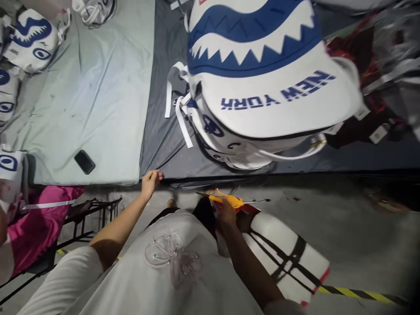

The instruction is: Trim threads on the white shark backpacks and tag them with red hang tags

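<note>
My left hand [150, 183] is at the front edge of the dark grey table cover, its fingers curled together. Whatever they hold, if anything, is too small to make out. In front of my body, below the table edge, my right hand [226, 213] is closed around a yellow-orange tool [231, 201]. A dark pointed tip sticks out to its left and a thin rod to its right; its exact kind is unclear. A white and blue backpack [278, 87] lettered NEW YORK lies on the dark grey cover [157, 144], white straps hanging at its left side.
A black phone [84, 162] lies on the pale green cover [111, 87]. More white and blue bags [34, 39] line the left. A pink-clothed person [39, 227] is at lower left by a black metal frame [85, 214]. Right of me is a white cushion with dark straps [288, 258].
</note>
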`<action>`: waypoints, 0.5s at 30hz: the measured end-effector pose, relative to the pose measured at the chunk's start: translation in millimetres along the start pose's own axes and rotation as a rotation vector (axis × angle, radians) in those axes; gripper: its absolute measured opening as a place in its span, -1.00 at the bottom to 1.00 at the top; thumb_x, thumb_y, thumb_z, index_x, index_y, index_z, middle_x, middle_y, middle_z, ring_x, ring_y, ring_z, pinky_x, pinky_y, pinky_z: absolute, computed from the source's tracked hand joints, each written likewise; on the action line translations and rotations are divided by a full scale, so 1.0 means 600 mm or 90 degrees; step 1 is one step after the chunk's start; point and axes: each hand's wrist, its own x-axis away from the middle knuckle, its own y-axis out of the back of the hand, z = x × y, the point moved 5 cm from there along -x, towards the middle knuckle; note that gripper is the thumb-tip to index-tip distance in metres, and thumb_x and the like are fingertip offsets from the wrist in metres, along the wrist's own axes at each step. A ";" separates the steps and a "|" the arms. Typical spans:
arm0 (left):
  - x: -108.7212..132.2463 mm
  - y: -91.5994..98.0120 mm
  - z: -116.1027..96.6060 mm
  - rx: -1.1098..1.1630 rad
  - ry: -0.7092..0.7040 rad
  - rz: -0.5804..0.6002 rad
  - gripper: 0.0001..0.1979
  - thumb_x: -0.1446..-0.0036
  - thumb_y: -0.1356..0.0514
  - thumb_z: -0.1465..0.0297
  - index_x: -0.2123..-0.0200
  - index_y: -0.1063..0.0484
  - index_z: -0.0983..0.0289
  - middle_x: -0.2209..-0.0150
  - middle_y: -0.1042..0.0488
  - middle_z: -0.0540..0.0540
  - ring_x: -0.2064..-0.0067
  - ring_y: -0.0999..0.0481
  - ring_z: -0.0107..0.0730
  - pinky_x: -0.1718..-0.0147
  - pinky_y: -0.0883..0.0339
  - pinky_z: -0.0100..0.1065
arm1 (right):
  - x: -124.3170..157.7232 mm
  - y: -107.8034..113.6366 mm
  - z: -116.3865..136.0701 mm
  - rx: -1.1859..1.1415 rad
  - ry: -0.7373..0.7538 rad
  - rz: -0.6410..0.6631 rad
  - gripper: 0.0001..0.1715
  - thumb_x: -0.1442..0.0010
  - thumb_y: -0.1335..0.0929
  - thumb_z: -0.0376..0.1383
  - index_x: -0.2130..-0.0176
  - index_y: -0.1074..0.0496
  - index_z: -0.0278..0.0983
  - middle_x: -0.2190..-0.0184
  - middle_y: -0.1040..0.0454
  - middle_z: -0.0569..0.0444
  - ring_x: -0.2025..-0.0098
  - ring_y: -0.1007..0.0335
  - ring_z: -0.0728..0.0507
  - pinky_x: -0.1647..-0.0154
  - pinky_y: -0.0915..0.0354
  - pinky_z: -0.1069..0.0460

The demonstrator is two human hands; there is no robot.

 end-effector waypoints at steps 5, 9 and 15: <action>0.085 0.246 0.152 -0.099 0.106 -0.080 -0.31 0.40 -0.38 -0.13 0.35 -0.54 0.33 0.40 -0.60 0.16 0.42 -0.55 -0.33 0.41 -0.34 -0.36 | 0.030 -0.233 -0.216 0.072 -0.101 0.139 -0.69 -0.35 -0.34 -0.21 -0.02 -0.41 -0.34 0.14 -0.51 0.03 0.21 -0.50 -0.05 0.21 -0.49 -0.01; 0.135 0.391 0.254 -0.133 0.175 -0.159 -0.25 0.42 -0.33 -0.18 0.28 -0.52 0.32 0.33 -0.62 0.21 0.36 -0.60 -0.24 0.38 -0.37 -0.30 | 0.053 -0.378 -0.354 0.218 -0.182 0.209 -0.60 -0.34 -0.35 -0.16 -0.09 -0.38 -0.31 0.01 -0.46 -0.04 0.10 -0.47 -0.11 0.13 -0.48 -0.08; 0.153 0.449 0.288 -0.151 0.177 -0.139 -0.40 0.19 -0.31 -0.06 0.19 -0.51 0.28 0.19 -0.62 0.24 0.23 -0.63 -0.18 0.22 -0.46 -0.19 | 0.106 -0.382 -0.392 0.452 -0.279 0.336 -0.57 -0.32 -0.36 -0.15 -0.10 -0.38 -0.30 -0.04 -0.43 -0.06 0.02 -0.45 -0.15 0.03 -0.45 -0.15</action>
